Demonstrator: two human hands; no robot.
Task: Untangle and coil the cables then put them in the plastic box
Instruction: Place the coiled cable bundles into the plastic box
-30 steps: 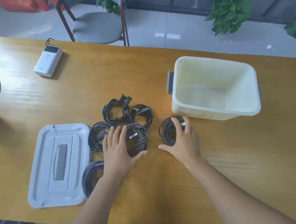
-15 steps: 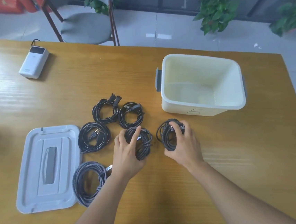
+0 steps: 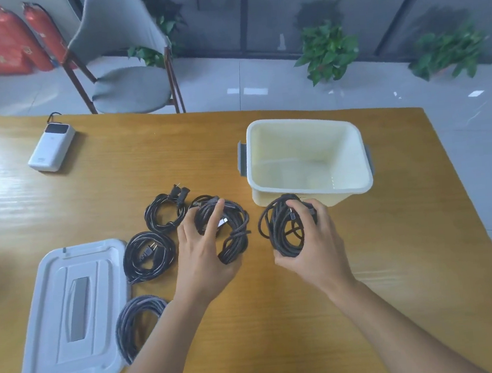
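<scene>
My left hand (image 3: 205,259) grips a coiled black braided cable (image 3: 234,232), lifted off the wooden table. My right hand (image 3: 313,246) grips another coiled black cable (image 3: 276,228) just in front of the cream plastic box (image 3: 356,189), which stands open with nothing inside. Three more coils lie on the table: one with plugs (image 3: 163,212) at the back, one with a two-pin plug (image 3: 147,256) beside the lid, and a grey braided one (image 3: 134,323) nearest me.
The box's grey lid (image 3: 68,317) lies flat at the left. A white power bank (image 3: 51,146) sits at the far left of the table (image 3: 396,262). A grey chair (image 3: 130,89) stands behind the table, potted plants beyond.
Both hands have closed round their coils and lifted them off the table. The camera has tilted up, showing more of the room.
</scene>
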